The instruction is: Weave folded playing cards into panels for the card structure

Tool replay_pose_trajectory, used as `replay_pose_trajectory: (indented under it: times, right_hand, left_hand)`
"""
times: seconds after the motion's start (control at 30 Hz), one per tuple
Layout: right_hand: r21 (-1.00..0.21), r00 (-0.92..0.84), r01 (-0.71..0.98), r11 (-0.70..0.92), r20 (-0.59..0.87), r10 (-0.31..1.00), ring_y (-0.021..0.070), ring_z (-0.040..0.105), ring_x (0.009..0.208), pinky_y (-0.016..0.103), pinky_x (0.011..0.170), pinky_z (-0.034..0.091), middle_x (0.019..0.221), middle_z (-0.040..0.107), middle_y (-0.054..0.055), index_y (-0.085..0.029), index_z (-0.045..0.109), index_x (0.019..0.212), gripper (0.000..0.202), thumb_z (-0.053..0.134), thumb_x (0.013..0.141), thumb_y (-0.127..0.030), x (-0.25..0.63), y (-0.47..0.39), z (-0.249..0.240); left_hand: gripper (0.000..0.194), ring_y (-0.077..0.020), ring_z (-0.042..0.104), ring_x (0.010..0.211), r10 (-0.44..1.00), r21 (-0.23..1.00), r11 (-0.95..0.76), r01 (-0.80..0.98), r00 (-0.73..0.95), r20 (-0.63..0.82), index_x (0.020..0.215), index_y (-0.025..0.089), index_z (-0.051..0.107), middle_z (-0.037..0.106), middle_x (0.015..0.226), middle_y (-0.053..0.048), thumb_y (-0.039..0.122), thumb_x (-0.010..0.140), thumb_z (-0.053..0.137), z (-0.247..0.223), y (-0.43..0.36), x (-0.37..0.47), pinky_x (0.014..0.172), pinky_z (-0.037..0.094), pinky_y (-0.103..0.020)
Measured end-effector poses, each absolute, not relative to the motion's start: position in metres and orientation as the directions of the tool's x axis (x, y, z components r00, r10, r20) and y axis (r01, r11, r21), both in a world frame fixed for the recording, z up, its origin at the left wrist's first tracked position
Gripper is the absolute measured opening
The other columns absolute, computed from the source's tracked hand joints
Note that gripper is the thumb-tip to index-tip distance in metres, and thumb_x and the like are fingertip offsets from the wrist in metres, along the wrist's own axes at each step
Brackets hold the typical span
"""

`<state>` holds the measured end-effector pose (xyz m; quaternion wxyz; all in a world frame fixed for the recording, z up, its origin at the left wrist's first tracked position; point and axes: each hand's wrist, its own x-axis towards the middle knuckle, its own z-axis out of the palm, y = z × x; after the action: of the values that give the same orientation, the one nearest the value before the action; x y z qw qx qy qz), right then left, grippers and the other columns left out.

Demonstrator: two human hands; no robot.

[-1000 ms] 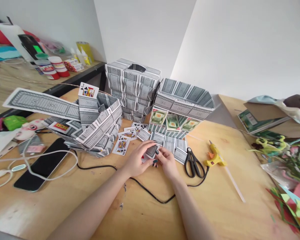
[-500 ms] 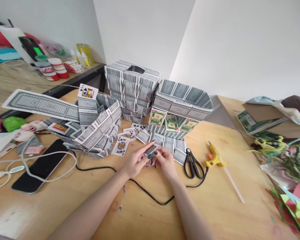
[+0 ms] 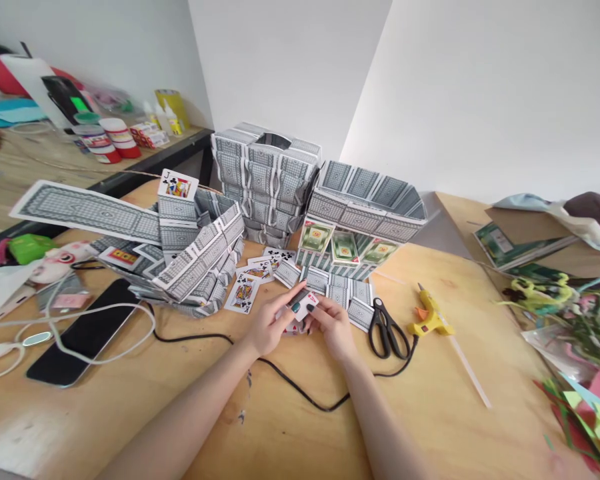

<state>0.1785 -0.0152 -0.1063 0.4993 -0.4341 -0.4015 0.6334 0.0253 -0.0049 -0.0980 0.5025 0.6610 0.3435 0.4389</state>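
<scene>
Between the fingertips of my left hand (image 3: 270, 323) and my right hand (image 3: 333, 327) is a playing card (image 3: 306, 306), held by both at once. A white face with a red mark shows on it beside a grey patterned part; whether it is bent cannot be made out. Below it, partly hidden by my fingers, another card (image 3: 296, 327) with red marks shows. Just beyond my hands lie grey-backed playing cards (image 3: 337, 291), some folded. To the left, face-up cards (image 3: 243, 292) include a king of clubs.
Grey structures built from cards (image 3: 267, 177) stand behind, with a card tray (image 3: 365, 213) at right and another card construction (image 3: 195, 260) at left. Black scissors (image 3: 387, 331) and a yellow glue gun (image 3: 430, 317) lie to the right. A phone (image 3: 83, 333) and white cable (image 3: 105, 360) are left.
The card in my fingers showed its grey back before; now part of its white face with a red mark is turned up. My hands have stayed in nearly the same place.
</scene>
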Motion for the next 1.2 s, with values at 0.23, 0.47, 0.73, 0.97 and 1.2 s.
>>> replay_pose_trajectory:
  times: [0.23,0.47,0.73,0.97,1.2]
  right_hand:
    - [-0.932,0.014,-0.338,-0.133,-0.146,0.989,0.0084,0.045,0.038,0.021,0.041,0.035,0.048,0.053,-0.005,-0.016,0.058,0.087,0.025,0.058,0.074,-0.038,0.178,-0.015,-0.113]
    - [-0.930,0.135,-0.362,-0.063,-0.119,0.984,0.0060,0.038,0.033,0.018,0.031,0.030,0.047,0.043,-0.009,-0.019,0.051,0.078,0.026,0.058,0.073,-0.044,0.176,-0.015,-0.114]
    - [-0.966,0.069,-0.253,-0.043,-0.062,0.996,0.0052,0.034,0.029,0.018,0.031,0.023,0.044,0.040,-0.011,-0.019,0.048,0.087,0.028,0.053,0.077,-0.045,0.178,-0.017,-0.116]
    - [-0.990,0.061,-0.120,-0.077,-0.085,0.995,0.0058,0.035,0.032,0.018,0.033,0.025,0.044,0.042,-0.009,-0.018,0.051,0.085,0.031,0.051,0.077,-0.048,0.174,-0.019,-0.110]
    - [-0.983,0.371,0.106,-0.150,-0.101,0.923,0.0118,0.053,0.049,0.025,0.044,0.043,0.078,0.061,0.002,-0.020,0.051,0.095,0.037,0.059,0.066,-0.041,0.212,-0.036,-0.080]
  left_hand:
    - [0.034,-0.0177,0.061,0.070,0.983,0.962,-0.167,0.214,0.111,0.146,0.092,0.012,0.062,0.068,0.077,-0.007,0.036,0.085,0.038,-0.106,0.001,0.027,0.062,0.047,-0.026]
    - [0.024,-0.0176,0.063,0.054,0.963,0.994,0.107,-0.012,0.250,-0.101,0.068,0.015,0.056,0.066,0.060,-0.003,0.037,0.076,0.052,-0.103,0.009,0.026,0.053,0.049,-0.028]
    - [0.024,-0.0123,0.054,0.041,0.916,0.980,0.188,-0.059,0.372,-0.153,0.066,0.015,0.052,0.058,0.050,0.001,0.038,0.074,0.052,-0.104,0.015,0.021,0.041,0.043,-0.023]
    - [0.018,-0.0097,0.046,0.037,0.897,0.974,0.185,-0.132,0.428,-0.112,0.068,0.017,0.046,0.052,0.048,0.004,0.034,0.075,0.048,-0.104,0.018,0.017,0.037,0.035,-0.020]
    - [0.030,-0.0077,0.040,0.038,0.920,0.991,-0.002,0.133,0.388,-0.050,0.057,0.017,0.044,0.046,0.043,0.005,0.038,0.078,0.046,-0.113,0.018,0.019,0.039,0.032,-0.019]
